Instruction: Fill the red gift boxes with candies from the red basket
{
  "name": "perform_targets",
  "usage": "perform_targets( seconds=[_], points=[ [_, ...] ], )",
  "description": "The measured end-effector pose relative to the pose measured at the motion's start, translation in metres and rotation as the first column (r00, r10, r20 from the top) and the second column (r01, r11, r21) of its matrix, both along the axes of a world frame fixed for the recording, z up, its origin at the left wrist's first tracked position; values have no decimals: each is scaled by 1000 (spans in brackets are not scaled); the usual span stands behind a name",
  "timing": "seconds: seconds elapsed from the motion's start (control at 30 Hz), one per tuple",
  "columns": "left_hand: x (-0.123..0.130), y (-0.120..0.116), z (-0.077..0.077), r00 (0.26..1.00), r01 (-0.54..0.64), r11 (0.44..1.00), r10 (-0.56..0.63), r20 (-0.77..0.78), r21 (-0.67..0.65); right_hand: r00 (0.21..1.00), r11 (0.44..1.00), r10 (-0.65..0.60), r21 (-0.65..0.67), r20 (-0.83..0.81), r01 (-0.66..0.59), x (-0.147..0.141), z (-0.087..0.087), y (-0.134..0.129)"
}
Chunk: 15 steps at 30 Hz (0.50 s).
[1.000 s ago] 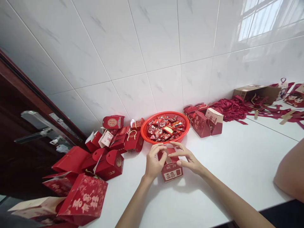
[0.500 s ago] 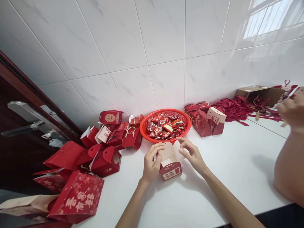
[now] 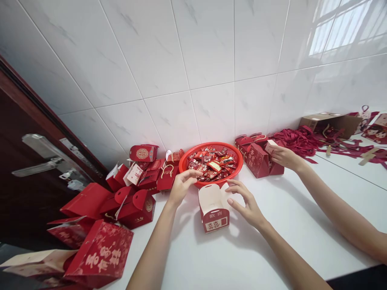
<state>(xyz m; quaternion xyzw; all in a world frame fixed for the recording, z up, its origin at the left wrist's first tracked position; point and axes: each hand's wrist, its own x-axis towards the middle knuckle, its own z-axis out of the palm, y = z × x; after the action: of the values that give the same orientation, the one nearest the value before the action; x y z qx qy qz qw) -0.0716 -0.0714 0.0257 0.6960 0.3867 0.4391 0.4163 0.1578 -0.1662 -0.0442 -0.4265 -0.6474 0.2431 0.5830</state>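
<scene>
A small red and white box [image 3: 215,219] stands on the white table with its top flaps raised and its pale inside showing. Above the near left rim of a red basket [image 3: 185,174] full of wrapped candies, my left hand [image 3: 184,186] is open with nothing held. My right hand [image 3: 244,202] is beside the box's right flap, fingers apart and curved, thumb near the flap's edge.
Red gift boxes [image 3: 136,207] and bags [image 3: 99,255] crowd the left side. Another person's hand [image 3: 284,156] touches a box right of the basket. Dark red ribbons [image 3: 294,141] and a cardboard box [image 3: 326,123] lie at the back right. A door handle [image 3: 38,169] is far left.
My left hand has left the box's left side and moved up to the basket. The other person's hand has come in from the right to the box beside the basket.
</scene>
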Motion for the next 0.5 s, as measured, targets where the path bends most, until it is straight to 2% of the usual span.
perform_targets(
  seconds=[0.1, 0.17, 0.23, 0.37, 0.5],
  points=[
    [21, 38, 3, 972, 99, 995, -98, -214, -5, 999, 999, 1, 47, -39, 1, 1, 0, 0],
    [35, 60, -2, 888, 201, 979, -202, -414, -48, 998, 998, -5, 59, -59, 9, 2, 0, 0],
    [46, 76, -11, 799, 252, 965, -246, -550, -65, 998, 998, -14, 54, -66, 18, 2, -1, 0],
    [57, 91, -27, 717, 241, 970, -156, -680, 31, 999, 999, -18, 46, -44, 20, 1, -3, 1],
    [55, 95, -32, 650, 211, 974, -77, -756, 83, 1000, 998, -9, 55, -9, 10, -2, -4, 0]
  ],
)
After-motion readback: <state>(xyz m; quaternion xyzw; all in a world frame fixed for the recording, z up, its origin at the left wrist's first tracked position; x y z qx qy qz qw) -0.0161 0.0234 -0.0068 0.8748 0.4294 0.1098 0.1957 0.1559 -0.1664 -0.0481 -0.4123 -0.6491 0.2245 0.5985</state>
